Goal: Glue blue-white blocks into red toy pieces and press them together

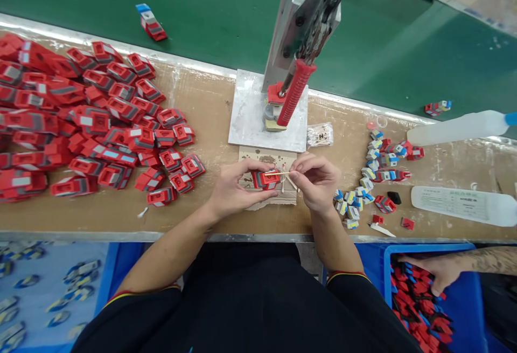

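Observation:
Between the thumb and fingers of my left hand (238, 185) is a red plastic toy vehicle body (262, 181) with grey sides. My right hand (317, 178) pinches a thin cotton swab (278, 173), whose far end lies against the top of the red body. Both hands are over a stained piece of cardboard (258, 154), where more swabs lie under my right fingers. Just beyond it stands a hand press with a red handle (298, 91) on a metal base plate (246, 110). A clear bag of swabs (320, 134) lies beside the plate.
Many red bodies (97, 118) are heaped on the left. Small white, blue and yellow parts (365, 183) lie right, near two plastic bottles (460, 205). A blue bin (464, 299) of red parts holds another person's hand (442, 269). Another bin (103, 283) stands lower left.

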{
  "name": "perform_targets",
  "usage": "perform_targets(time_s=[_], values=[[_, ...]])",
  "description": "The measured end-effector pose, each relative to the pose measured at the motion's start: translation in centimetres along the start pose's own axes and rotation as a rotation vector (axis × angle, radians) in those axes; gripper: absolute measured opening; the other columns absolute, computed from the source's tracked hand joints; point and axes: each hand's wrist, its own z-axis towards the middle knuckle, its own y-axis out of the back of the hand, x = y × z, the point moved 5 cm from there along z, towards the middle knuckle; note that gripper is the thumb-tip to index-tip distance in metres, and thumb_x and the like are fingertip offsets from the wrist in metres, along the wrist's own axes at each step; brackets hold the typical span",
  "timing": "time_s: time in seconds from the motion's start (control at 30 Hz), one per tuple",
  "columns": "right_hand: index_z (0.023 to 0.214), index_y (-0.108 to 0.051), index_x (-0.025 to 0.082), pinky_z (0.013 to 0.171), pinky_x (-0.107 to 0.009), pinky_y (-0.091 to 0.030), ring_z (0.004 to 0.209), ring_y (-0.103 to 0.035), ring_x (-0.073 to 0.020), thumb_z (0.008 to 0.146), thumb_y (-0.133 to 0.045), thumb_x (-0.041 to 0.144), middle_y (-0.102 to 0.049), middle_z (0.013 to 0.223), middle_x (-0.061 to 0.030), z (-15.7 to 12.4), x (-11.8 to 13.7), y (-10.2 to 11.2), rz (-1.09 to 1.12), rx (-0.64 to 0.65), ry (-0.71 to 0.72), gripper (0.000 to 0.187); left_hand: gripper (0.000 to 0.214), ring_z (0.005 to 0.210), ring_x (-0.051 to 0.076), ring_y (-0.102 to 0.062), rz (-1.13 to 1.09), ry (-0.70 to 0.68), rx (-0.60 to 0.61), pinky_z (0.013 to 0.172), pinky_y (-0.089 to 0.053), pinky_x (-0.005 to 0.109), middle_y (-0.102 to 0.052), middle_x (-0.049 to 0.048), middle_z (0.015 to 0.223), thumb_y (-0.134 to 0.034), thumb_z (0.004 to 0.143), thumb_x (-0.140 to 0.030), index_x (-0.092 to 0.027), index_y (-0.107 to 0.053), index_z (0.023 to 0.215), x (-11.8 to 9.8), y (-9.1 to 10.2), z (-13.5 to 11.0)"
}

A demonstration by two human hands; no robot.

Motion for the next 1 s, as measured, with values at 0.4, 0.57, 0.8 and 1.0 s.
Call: perform_targets(time_s=[0.4, 0.57, 0.8, 1.0], values=[[0.086, -0.076, 0.027, 0.053, -0.029, -0.048, 0.061, -0.066, -0.0148, 0.093, -0.085, 0.027, -0.077, 0.072, 0.0002, 0.3, 0.8, 1.1, -0.149, 0.002, 0.121, 0.012, 0.039, 0.097, 0.023, -0.086, 0.101, -0.037, 0.002, 0.088, -0.069, 0.031, -0.087, 0.0102, 0.107, -0.095, 0.085, -0.044, -0.020, -0.078, 0.110, -0.1, 0.7, 0.2], [0.082, -0.074, 0.027, 0.052, -0.030, -0.048, 0.060, -0.066, -0.0154, 0.094, -0.085, 0.033, -0.075, 0.069, 0.0001, 0.5, 0.9, 1.6, -0.147, -0.013, 0.107, 0.017, 0.036, 0.097, 0.023, -0.085, 0.106, -0.054, 0.007, 0.089, -0.069, 0.034, -0.087, 0.0102, 0.106, -0.095, 0.085, -0.038, -0.020, -0.078, 0.110, -0.1, 0.7, 0.3], [0.080, -0.073, 0.025, 0.053, -0.029, -0.045, 0.058, -0.061, -0.0135, 0.091, -0.082, 0.024, -0.075, 0.072, 0.0003, 1.0, 0.1, 3.5, -0.371, 0.273, -0.012, 0.014, 0.032, 0.105, 0.022, -0.083, 0.057, -0.049, -0.067, 0.096, -0.067, 0.034, -0.084, 0.0085, 0.113, -0.094, 0.086, -0.031, -0.024, -0.078, 0.113, 0.8, 1.4, 0.4], [0.083, -0.074, 0.023, 0.062, -0.028, -0.047, 0.063, -0.060, -0.0136, 0.093, -0.073, 0.015, -0.076, 0.076, -0.0010, 0.6, -1.3, 2.3, -0.563, 0.500, -0.072, 0.013, 0.033, 0.111, 0.025, -0.080, 0.042, 0.046, -0.088, 0.101, -0.065, 0.039, -0.082, 0.0095, 0.118, -0.095, 0.085, -0.035, -0.025, -0.079, 0.113, 1.7, 2.0, 0.3]])
